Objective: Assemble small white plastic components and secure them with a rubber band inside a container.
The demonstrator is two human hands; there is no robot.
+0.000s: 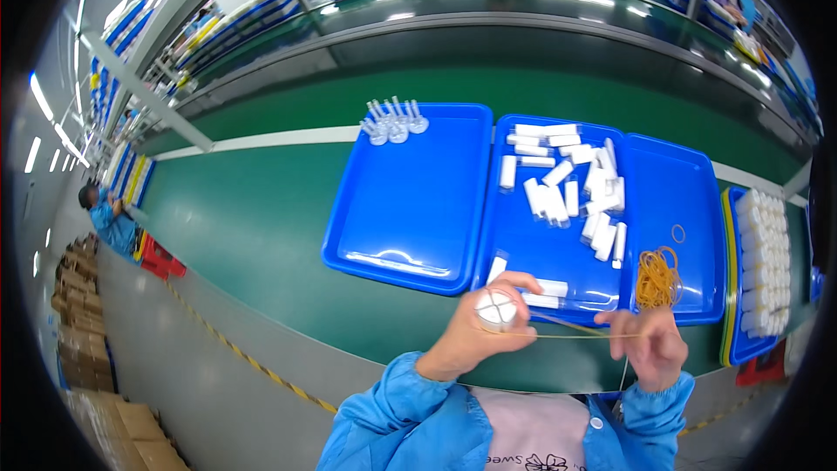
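My left hand [462,337] is closed around a white cylinder [496,309], whose round end faces up and shows a dark cross of lines. A yellowish rubber band [571,336] stretches from the cylinder across to my right hand [652,351], whose fingers pull on it. Just beyond my hands lies the middle blue tray [506,244], holding several white tube-shaped pieces [558,173] in clear wrapping. A heap of rubber bands [656,277] sits in the right blue tray [689,183], close to my right hand; a single loose band [678,233] lies near it.
The left blue tray [410,201] carries several clear stemmed plastic parts [397,126] at its far left corner. At the far right, stacked trays [731,296] hold rows of white rolls [760,262]. Another person [112,218] sits at far left. Cardboard boxes [85,340] line the floor.
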